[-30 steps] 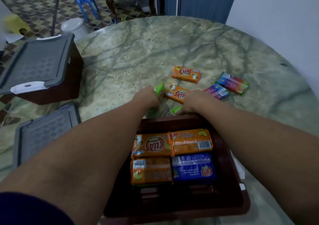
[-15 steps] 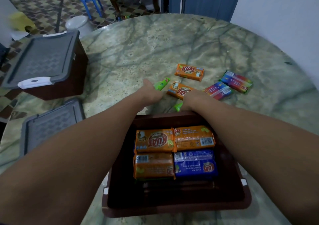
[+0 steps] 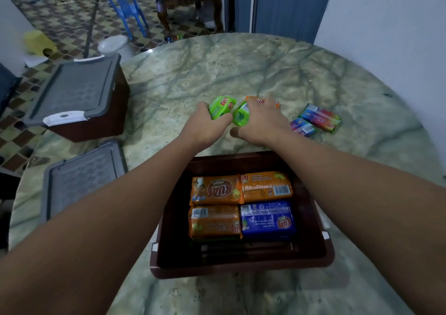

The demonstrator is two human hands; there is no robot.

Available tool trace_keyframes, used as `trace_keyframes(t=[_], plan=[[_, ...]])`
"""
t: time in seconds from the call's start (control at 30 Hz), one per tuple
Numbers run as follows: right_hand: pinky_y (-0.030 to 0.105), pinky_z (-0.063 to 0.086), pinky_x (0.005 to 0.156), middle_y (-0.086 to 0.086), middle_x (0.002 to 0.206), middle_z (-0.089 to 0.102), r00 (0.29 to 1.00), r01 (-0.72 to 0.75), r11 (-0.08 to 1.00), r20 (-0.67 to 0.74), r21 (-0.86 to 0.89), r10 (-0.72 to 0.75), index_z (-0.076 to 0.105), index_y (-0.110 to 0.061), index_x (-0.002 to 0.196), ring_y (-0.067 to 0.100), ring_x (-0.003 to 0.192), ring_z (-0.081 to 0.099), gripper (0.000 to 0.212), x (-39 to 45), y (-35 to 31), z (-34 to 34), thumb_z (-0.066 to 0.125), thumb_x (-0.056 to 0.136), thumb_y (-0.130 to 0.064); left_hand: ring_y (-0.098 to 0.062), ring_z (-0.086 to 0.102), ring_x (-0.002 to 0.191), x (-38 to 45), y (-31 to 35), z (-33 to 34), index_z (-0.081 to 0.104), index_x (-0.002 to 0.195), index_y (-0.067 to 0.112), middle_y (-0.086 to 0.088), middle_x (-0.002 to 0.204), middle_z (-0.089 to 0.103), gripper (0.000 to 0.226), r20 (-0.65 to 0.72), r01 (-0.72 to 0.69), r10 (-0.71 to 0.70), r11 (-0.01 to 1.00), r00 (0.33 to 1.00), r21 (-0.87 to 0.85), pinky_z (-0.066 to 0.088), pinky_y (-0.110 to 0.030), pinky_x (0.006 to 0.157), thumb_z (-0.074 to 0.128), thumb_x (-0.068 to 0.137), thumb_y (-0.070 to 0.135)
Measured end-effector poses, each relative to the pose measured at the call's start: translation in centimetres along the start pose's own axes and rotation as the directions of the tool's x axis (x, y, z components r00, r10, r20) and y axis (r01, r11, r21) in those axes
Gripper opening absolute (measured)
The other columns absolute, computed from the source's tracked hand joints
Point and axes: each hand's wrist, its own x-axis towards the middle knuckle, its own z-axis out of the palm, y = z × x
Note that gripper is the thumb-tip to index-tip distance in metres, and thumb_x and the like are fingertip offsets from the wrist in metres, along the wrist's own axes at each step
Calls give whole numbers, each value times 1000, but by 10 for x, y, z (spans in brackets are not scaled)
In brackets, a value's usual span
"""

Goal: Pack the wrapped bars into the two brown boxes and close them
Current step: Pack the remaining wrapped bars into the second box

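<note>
while my left hand (image 3: 205,126) curls round a green wrapped bar (image 3: 220,107) and my right hand (image 3: 261,124) grips another green wrapped bar (image 3: 240,116) against an orange one (image 3: 259,101), both hover over the marble table (image 3: 289,73) just beyond the open brown plastic box (image 3: 241,264) holding four bars.

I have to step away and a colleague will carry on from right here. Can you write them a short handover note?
Left hand grips a green bar, lifted beyond the open box. Right hand grips a second green bar and covers an orange bar.
Done: the open box shows three orange bars and one blue bar on top; the other box, at left, is lidded.
Left: box the held bars and the two multicoloured bars on the table, then fit the loose grey lid.
</note>
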Motion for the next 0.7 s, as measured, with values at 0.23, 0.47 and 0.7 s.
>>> trace_keyframes(t=[0.23,0.47,0.7], plan=[[46,50,89,16,137,39,994,52,999,-97,-18,-53,43,-22,140,41,119,55,90,-35,-6,-14,70,72,-74,-19,61,84,-39,2,-14,47,112,18,-3,99,61,47,-81,-91,94,995,992,49,45,-35,63,61,80,50],[48,50,93,14,141,36,979,103,995,-174,-7,-103,35,-28,149,41,123,52,94,-81,-8,-7,73,73,-67,-21,59,87,-90,-9,-13,46,108,24,-2,100,57,53,-144,-191,206,975,968,114,50,-39,70,57,71,61],[43,53,82,8,126,41,942,228,974,-252,-12,-223,36,-26,150,35,114,52,92,-130,7,18,71,71,-58,-24,52,97,-137,-47,4,45,115,24,-1,105,51,53,-117,-241,277,937,954,253,48,-42,78,64,74,53]])
